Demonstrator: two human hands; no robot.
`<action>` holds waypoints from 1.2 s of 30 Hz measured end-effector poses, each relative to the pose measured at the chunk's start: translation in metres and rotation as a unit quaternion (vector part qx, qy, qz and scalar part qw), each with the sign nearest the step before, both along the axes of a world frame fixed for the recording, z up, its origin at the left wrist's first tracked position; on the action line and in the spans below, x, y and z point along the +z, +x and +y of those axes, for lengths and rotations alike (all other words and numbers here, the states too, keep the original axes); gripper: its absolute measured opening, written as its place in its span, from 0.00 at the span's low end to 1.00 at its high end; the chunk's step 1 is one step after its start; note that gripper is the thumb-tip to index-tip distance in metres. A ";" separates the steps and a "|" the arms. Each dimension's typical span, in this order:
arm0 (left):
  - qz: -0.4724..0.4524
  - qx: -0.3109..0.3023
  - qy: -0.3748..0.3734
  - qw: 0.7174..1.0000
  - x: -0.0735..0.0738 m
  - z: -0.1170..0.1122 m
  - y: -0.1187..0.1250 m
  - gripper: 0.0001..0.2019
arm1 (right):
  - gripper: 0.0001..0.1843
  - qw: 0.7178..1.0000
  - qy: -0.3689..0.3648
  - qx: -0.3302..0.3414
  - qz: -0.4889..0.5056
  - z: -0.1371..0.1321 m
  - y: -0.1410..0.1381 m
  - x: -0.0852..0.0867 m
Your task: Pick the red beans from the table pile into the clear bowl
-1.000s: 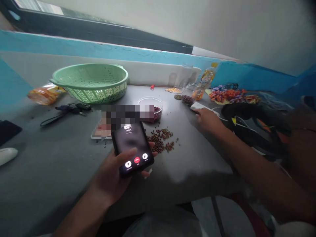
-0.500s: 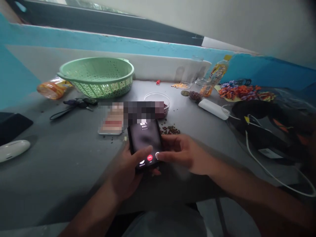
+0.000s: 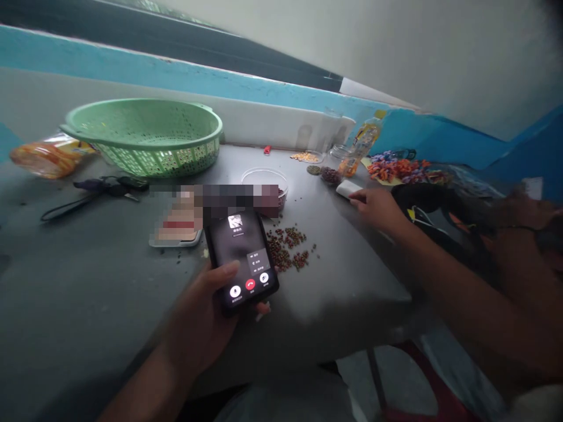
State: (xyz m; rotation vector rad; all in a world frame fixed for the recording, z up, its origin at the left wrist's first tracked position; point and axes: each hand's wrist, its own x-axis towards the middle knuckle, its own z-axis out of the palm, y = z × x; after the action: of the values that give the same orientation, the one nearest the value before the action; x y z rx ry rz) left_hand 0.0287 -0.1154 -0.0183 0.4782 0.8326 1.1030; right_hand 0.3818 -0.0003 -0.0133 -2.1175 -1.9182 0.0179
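Note:
My left hand (image 3: 200,325) is closed round a black phone (image 3: 240,252) held above the grey table (image 3: 88,281). Its screen shows a call with round buttons, and my thumb lies on the lower left of the screen. My right hand (image 3: 380,210) reaches to the right and curls over a white power bank (image 3: 346,189), of which only the far end shows. A loose heap of dark red beans (image 3: 290,249) lies between the two hands. Behind it stands a clear bowl (image 3: 264,176) with more beans.
A green colander (image 3: 145,138) sits at the back left with keys (image 3: 101,187) and an orange snack packet (image 3: 48,155) near it. A second phone (image 3: 176,231) lies flat. A bottle (image 3: 363,143), a jar (image 3: 338,157), colourful bits (image 3: 396,169) and a black strapped item (image 3: 448,205) crowd the right.
My right hand has left the phone's screen and gone back right onto the white power bank. The phone screen now shows an extra small menu. The view has swung slightly.

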 end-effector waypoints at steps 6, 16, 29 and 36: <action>-0.026 -0.005 -0.017 1.000 0.001 0.000 -0.002 0.10 | 0.21 0.993 -0.033 -0.034 -0.109 0.020 0.032 -0.030; -0.027 -0.009 -0.002 1.000 -0.001 -0.001 -0.002 0.12 | 0.17 0.970 -0.083 0.080 -0.214 0.025 0.010 -0.033; 0.021 -0.019 0.007 1.000 0.001 0.000 0.001 0.21 | 0.18 0.915 0.170 0.359 -0.068 -0.060 -0.087 0.007; 0.027 -0.004 -0.016 1.000 0.003 0.001 0.002 0.26 | 0.17 0.892 0.143 0.429 0.010 -0.030 -0.108 0.014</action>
State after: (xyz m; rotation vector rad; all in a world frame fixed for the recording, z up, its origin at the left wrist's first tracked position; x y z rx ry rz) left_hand 0.0304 -0.1140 -0.0150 0.4850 0.8932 1.0712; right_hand 0.2734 -0.0305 0.0005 -0.9576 -2.4874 -0.0587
